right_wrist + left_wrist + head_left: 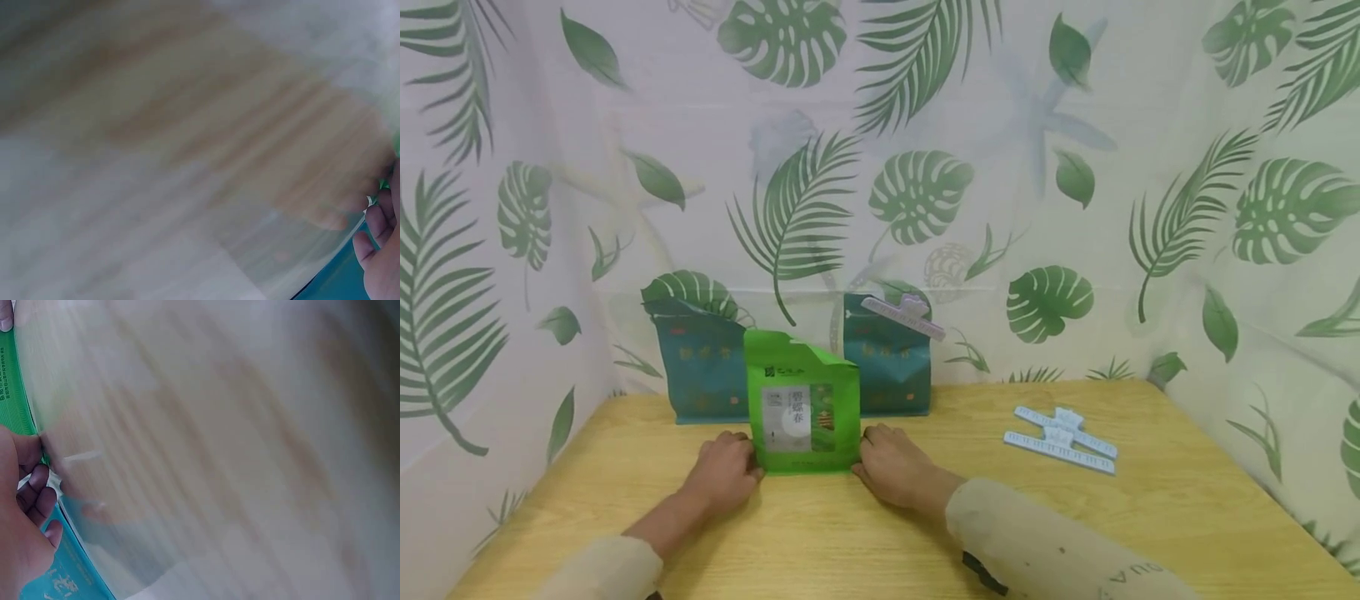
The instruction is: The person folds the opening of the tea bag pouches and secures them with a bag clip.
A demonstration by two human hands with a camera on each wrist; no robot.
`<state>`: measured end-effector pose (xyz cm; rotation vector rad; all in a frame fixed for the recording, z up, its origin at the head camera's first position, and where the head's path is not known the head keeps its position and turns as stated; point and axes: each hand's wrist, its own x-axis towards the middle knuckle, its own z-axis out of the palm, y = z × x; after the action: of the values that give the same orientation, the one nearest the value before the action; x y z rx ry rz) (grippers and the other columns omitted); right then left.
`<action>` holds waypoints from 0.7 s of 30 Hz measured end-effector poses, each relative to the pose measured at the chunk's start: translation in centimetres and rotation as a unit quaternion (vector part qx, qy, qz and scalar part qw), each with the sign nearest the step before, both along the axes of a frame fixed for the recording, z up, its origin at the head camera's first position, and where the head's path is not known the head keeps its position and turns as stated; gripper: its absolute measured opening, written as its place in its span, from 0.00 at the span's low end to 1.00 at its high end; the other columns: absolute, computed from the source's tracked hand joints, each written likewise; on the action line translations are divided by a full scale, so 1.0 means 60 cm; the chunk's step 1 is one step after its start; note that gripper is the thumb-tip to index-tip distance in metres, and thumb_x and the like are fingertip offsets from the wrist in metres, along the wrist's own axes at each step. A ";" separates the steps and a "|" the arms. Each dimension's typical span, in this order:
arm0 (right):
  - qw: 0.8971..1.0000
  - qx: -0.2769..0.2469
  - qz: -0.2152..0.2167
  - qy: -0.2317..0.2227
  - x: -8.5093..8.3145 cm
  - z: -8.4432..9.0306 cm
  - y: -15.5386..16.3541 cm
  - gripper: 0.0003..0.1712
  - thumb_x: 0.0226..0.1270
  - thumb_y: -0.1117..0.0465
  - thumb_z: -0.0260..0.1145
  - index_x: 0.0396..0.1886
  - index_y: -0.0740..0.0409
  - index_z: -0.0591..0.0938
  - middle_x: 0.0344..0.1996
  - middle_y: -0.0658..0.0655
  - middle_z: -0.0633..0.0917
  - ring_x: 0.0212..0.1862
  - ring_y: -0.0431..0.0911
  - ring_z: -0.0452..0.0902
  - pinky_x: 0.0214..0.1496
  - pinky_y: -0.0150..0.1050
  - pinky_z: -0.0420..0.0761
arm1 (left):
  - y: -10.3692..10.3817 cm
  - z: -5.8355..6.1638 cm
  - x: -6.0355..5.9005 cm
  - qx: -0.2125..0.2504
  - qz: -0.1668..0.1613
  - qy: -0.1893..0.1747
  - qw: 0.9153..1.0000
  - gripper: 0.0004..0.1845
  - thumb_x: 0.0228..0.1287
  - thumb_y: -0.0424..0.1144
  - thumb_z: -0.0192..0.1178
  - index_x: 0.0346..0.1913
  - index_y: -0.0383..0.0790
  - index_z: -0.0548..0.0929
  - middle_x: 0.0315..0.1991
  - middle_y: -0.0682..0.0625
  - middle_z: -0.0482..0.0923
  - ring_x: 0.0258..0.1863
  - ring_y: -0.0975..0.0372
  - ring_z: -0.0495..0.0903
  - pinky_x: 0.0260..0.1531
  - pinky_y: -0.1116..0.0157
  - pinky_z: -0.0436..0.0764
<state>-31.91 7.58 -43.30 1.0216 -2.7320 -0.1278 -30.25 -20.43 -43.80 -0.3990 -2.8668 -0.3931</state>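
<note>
Two hands frame the action, one on each side of the green pouch (pixel 803 406), which stands upright near the middle of the desk (pixel 880 533), just in front of two teal bags. Left hand (pixel 724 469) first: its fingers (pixel 39 481) are curled in against the pouch's lower left edge, and from the wrist view they seem to be nipping that edge, though I cannot tell how firmly. Right hand (pixel 895 463) mirrors it, fingers (pixel 378 222) bent and pressed to the lower right corner, palm down on the wood. Both wrist views are badly blurred (mostly wood grain and a sliver of green), so the head view carries the call. Moving outward: the left teal bag (pixel 700 367) stands behind, open-topped by the look of it, while the right teal bag (pixel 891 367) wears a pale clip (pixel 904 316) across its top. Well apart to the right, two more spare clips (pixel 1062 437) lie flat on the desk, touching each other. My read is that the pouch is being steadied or squared up; doing it well means keeping even pressure from both sides, low down, so the base stays flat and the pouch does not tip back into the teal bags.
</note>
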 end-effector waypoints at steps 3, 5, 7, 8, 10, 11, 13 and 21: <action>1.000 -0.005 -0.002 -0.001 0.001 0.000 0.009 0.18 0.77 0.50 0.57 0.46 0.62 0.82 0.46 0.57 0.82 0.48 0.48 0.75 0.49 0.43 0.75 | 0.009 0.000 0.000 0.002 -0.005 0.001 1.000 0.05 0.57 0.36 0.63 0.26 0.43 0.79 0.26 0.52 0.73 0.33 0.57 0.71 0.38 0.53 0.70; 1.000 -0.012 -0.003 -0.001 0.002 0.000 0.015 0.18 0.77 0.51 0.57 0.45 0.62 0.82 0.45 0.58 0.82 0.47 0.49 0.75 0.49 0.43 0.75 | 0.015 -0.001 -0.002 0.002 -0.008 0.004 1.000 0.06 0.57 0.36 0.63 0.25 0.43 0.78 0.26 0.52 0.72 0.32 0.57 0.71 0.38 0.53 0.70; 1.000 -0.014 -0.001 0.002 0.002 -0.001 0.021 0.17 0.76 0.51 0.58 0.43 0.62 0.82 0.44 0.58 0.82 0.46 0.49 0.75 0.47 0.43 0.75 | 0.020 -0.002 -0.003 -0.001 -0.012 0.007 1.000 0.07 0.57 0.36 0.63 0.24 0.44 0.77 0.25 0.52 0.72 0.32 0.57 0.70 0.37 0.54 0.70; 1.000 -0.017 -0.001 0.002 0.001 -0.002 0.023 0.17 0.76 0.51 0.58 0.43 0.62 0.82 0.43 0.58 0.82 0.46 0.49 0.75 0.47 0.43 0.75 | 0.022 -0.003 -0.004 -0.003 -0.013 0.009 1.000 0.08 0.57 0.36 0.62 0.23 0.44 0.77 0.25 0.52 0.72 0.32 0.57 0.71 0.37 0.54 0.70; 1.000 -0.020 0.000 0.006 0.001 -0.003 0.029 0.16 0.76 0.51 0.59 0.43 0.61 0.82 0.42 0.58 0.82 0.45 0.49 0.76 0.47 0.44 0.76 | 0.028 -0.005 -0.006 -0.009 -0.015 0.014 1.000 0.08 0.57 0.36 0.62 0.22 0.44 0.77 0.25 0.52 0.72 0.32 0.57 0.71 0.36 0.54 0.69; 1.000 -0.020 0.000 0.008 0.000 -0.004 0.031 0.16 0.76 0.51 0.59 0.42 0.61 0.82 0.42 0.58 0.82 0.45 0.49 0.76 0.47 0.44 0.76 | 0.031 -0.005 -0.007 -0.011 -0.017 0.014 1.000 0.08 0.57 0.36 0.62 0.22 0.44 0.77 0.25 0.52 0.72 0.31 0.57 0.71 0.36 0.54 0.69; 1.000 -0.023 0.001 0.012 -0.001 -0.007 0.037 0.16 0.75 0.52 0.59 0.42 0.61 0.81 0.40 0.58 0.81 0.44 0.49 0.75 0.46 0.45 0.76 | 0.037 -0.005 -0.008 -0.013 -0.019 0.011 1.000 0.08 0.58 0.36 0.62 0.23 0.43 0.77 0.25 0.52 0.72 0.31 0.57 0.71 0.36 0.54 0.69; 0.999 -0.017 0.008 0.041 -0.002 -0.012 0.057 0.16 0.74 0.51 0.61 0.36 0.61 0.81 0.37 0.58 0.82 0.41 0.49 0.76 0.42 0.45 0.76 | 0.056 -0.002 -0.013 -0.011 -0.025 0.007 1.000 0.05 0.57 0.36 0.63 0.25 0.43 0.79 0.26 0.53 0.72 0.31 0.58 0.70 0.37 0.55 0.68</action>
<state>-32.01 10.99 -44.02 1.0055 -2.6435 -0.1172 -31.02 -17.10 -43.95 -0.4754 -2.8551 -0.3653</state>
